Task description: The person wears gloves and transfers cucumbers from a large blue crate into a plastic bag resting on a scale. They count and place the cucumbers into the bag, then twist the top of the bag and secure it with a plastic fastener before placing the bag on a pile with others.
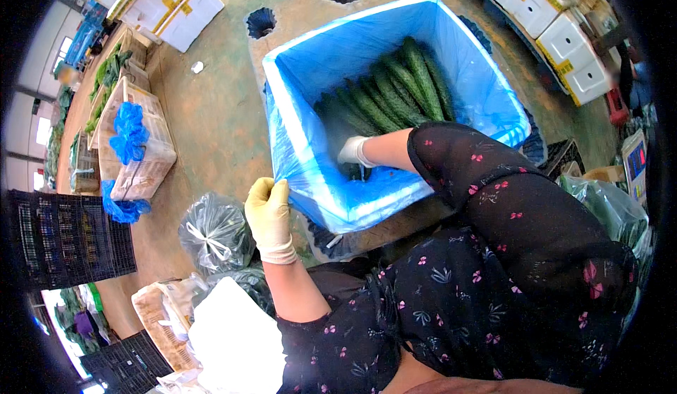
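While a person in a dark flowered blouse (451, 302) leans over a white box (288, 112), the left hand (267, 217), in a pale yellow glove, is raised just outside the box's near left corner. Its fingers are curled together beside the edge of the blue liner (300, 172); whether they pinch the plastic, I cannot tell. The right hand (352, 151), in a whitish glove, reaches down inside the box, beside the near ends of the cucumbers (395, 87). Its fingers are partly hidden, so I cannot tell whether they are apart or closed on anything. The long green cucumbers lie side by side in the box, toward its far right part, with the liner spread over the walls around them.

Just left of the box sits a knotted clear plastic bag (215, 233) with dark contents. Right of the box is another clear bag (606, 209). Farther left of the box stand a black crate (70, 239) and a pale basket (151, 172) with crumpled blue plastic (129, 134) over its side. Well beyond the box, taped white foam boxes stand at the far left (185, 14) and far right (575, 62).
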A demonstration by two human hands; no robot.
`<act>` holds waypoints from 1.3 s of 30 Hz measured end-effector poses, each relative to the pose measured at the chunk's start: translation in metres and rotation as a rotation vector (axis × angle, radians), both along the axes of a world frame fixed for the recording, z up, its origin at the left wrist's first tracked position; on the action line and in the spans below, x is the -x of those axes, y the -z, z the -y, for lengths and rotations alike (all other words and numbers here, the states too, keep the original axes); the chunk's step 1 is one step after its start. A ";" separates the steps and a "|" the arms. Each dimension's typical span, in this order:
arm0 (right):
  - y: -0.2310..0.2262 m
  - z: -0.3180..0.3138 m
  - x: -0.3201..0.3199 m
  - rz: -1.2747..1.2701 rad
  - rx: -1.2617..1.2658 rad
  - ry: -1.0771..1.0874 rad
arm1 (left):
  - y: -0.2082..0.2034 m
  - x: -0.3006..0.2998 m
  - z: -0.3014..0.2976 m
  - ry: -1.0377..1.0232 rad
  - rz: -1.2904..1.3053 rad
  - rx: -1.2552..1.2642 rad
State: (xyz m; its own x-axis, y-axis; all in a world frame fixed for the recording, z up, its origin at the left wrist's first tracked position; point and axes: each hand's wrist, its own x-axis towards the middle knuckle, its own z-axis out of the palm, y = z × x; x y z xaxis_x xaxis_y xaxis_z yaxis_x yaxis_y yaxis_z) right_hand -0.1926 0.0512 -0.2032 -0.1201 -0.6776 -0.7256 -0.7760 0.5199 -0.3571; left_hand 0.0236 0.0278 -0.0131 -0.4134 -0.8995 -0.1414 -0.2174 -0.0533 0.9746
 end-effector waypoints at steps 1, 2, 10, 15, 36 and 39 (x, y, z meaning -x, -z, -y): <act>-0.008 -0.007 -0.012 0.102 -0.027 0.496 | 0.001 -0.002 -0.001 -0.005 0.000 -0.004; -0.028 -0.016 -0.021 0.142 0.040 0.516 | 0.003 -0.007 -0.002 -0.025 -0.043 -0.011; -0.017 -0.016 -0.015 0.384 0.034 0.850 | -0.003 -0.001 -0.003 -0.059 -0.154 -0.084; 0.013 -0.015 -0.002 0.510 -0.002 0.732 | -0.002 0.005 -0.003 -0.026 -0.175 -0.056; -0.120 -0.061 0.140 0.012 0.321 0.430 | -0.001 0.000 0.005 -0.047 -0.128 -0.082; -0.105 -0.059 0.121 -0.051 0.318 0.229 | -0.004 0.003 0.004 -0.046 -0.122 -0.076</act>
